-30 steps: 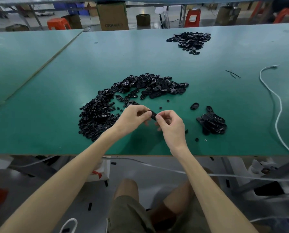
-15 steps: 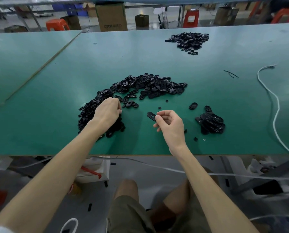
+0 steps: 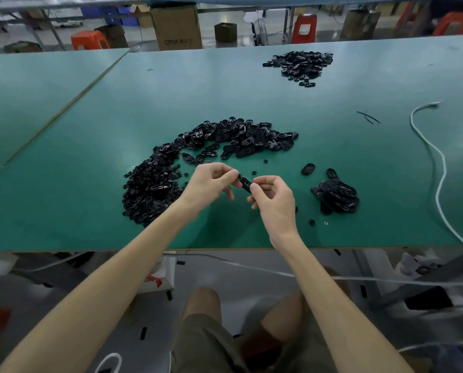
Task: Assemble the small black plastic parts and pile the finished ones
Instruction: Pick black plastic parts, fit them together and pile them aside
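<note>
Mid-run, and by my reckoning far from done. A small finished pile [image 3: 336, 196] sits on the green table [image 3: 90, 130] to the person's right, near the front edge. Set against the stock, it looks like only a small share is assembled.

Left to work through:
- a broad heap of oval shells [image 3: 241, 138] just ahead of the hands
- a denser heap of small pieces [image 3: 149, 189] curving down the left side

A far pile [image 3: 298, 64] lies well apart toward the back edge; I cannot tell if it is raw or finished. One loose oval [image 3: 308, 169] lies between the shells and the finished pile.

In hand is one oval part [image 3: 246, 182], held in the air above the table, between the small pieces and the finished pile. The right hand [image 3: 274, 200] pinches one end with thumb and forefinger, the other fingers curled. The left hand [image 3: 211, 181] pinches the other end with fingertips drawn narrow. Whether a small insert sits under them is too small to tell. Probably the fitting step.

The part is glossy black, flat and round-ended, and looks like light plastic. It is tilted, one end toward each hand.
</note>
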Motion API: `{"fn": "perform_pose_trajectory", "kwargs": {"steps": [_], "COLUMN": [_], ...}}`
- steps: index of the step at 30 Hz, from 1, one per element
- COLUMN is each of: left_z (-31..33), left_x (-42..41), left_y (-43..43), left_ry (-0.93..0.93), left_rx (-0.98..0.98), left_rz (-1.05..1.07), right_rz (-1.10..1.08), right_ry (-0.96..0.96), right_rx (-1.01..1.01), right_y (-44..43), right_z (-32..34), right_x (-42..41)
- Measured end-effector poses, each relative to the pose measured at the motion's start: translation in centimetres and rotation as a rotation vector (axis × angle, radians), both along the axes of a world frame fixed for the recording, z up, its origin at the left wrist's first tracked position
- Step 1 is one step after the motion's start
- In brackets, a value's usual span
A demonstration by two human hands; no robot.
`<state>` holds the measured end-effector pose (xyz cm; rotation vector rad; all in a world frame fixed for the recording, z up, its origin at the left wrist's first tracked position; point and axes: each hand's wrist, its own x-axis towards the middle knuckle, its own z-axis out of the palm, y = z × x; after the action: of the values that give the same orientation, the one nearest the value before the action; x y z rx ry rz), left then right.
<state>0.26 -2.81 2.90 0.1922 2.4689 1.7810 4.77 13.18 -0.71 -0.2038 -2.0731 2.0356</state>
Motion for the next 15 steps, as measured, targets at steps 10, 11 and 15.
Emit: {"fn": "perform_pose_trajectory", "kwargs": {"steps": [10, 11, 15], "left_z": [-2.8, -2.8, -3.2], "left_x": [0.6, 0.6, 0.9], "left_y": [1.5, 1.4, 1.5], "left_ry": [-0.007, -0.002, 0.031], "left_rx": [0.101, 0.104, 0.091], "left_rz": [0.097, 0.100, 0.096], "right_rz": [-0.027, -0.027, -0.029], "right_ry": [-0.005, -0.004, -0.001], "right_rx": [-0.016, -0.018, -0.019], "right_y": [0.0, 0.0, -0.1], "right_z": [-0.2, -0.2, -0.3], "right_x": [-0.2, -0.2, -0.2]}}
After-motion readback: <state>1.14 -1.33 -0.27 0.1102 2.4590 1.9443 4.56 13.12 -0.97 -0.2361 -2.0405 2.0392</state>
